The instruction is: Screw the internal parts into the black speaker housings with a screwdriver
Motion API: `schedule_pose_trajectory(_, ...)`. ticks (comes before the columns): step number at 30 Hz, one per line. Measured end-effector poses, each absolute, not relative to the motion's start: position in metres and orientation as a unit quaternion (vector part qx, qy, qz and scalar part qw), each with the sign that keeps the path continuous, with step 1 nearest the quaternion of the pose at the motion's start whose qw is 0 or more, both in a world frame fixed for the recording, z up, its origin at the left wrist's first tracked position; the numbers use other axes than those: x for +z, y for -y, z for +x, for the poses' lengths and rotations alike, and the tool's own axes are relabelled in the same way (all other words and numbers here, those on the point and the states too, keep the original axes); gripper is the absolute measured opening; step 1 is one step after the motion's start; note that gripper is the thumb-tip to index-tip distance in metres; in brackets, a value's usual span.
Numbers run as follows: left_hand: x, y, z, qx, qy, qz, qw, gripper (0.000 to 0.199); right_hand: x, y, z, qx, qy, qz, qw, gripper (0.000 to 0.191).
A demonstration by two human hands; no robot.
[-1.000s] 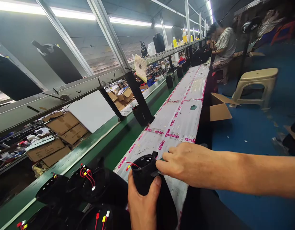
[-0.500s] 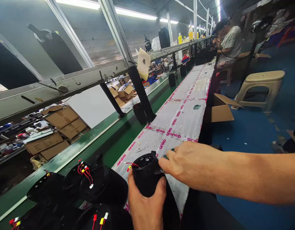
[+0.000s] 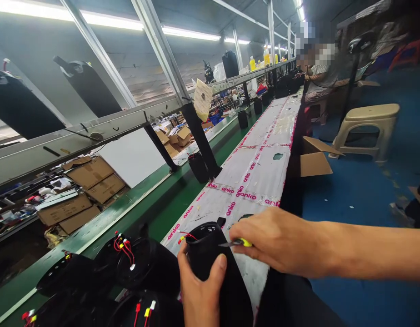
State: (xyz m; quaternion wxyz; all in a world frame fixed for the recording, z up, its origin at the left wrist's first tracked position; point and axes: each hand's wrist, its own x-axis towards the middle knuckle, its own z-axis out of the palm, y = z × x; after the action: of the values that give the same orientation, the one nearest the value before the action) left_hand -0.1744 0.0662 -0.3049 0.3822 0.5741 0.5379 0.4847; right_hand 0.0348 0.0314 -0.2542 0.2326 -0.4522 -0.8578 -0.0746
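Your right forearm (image 3: 363, 250) ran nearly level from the right, and the right hand (image 3: 271, 240) had its fingers curled tightly around a knife (image 3: 244, 242), blade pointing left, its tip at the upper side of a black tube (image 3: 203, 261). Your left hand (image 3: 202, 290) rose from below, thumb and fingers spread around that tube and clamped on it, just under its rim, above the table (image 3: 264, 168).
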Motion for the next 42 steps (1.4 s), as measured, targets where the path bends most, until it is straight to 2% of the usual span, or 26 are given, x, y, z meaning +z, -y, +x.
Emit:
schedule_pose_trajectory(2,-0.303,-0.067,-0.177,0.481,-0.539,0.557,0.408,0.077,-0.256,-0.028,0.039,-0.06,0.836,-0.482,0.254,0.021)
schedule_pose_trajectory(6,-0.301,-0.067,-0.178,0.494,-0.535,0.544,0.417,0.077,-0.255,-0.022,0.039,-0.052,0.842,-0.495,0.208,0.015)
schedule_pose_trajectory(10,-0.302,-0.067,-0.176,0.511,-0.503,0.556,0.419,0.075,-0.252,-0.023,0.032,-0.092,0.851,-0.489,0.169,0.015)
schedule_pose_trajectory(16,-0.298,-0.063,-0.17,0.499,-0.507,0.586,0.389,0.075,-0.253,-0.035,0.027,-0.175,0.873,-0.439,0.12,0.004)
schedule_pose_trajectory(20,-0.296,-0.06,-0.167,0.498,-0.516,0.585,0.379,0.076,-0.255,-0.039,0.024,-0.193,0.879,-0.428,0.085,0.008)
schedule_pose_trajectory(24,-0.295,-0.059,-0.168,0.492,-0.506,0.601,0.375,0.07,-0.254,-0.039,0.023,-0.187,0.875,-0.438,0.083,0.011)
schedule_pose_trajectory(35,-0.29,-0.055,-0.164,0.496,-0.511,0.595,0.373,0.072,-0.252,-0.038,0.026,-0.184,0.876,-0.44,0.07,0.024)
schedule_pose_trajectory(42,-0.296,-0.055,-0.161,0.484,-0.54,0.598,0.34,0.085,-0.245,-0.036,0.021,-0.182,0.869,-0.457,0.043,0.03)
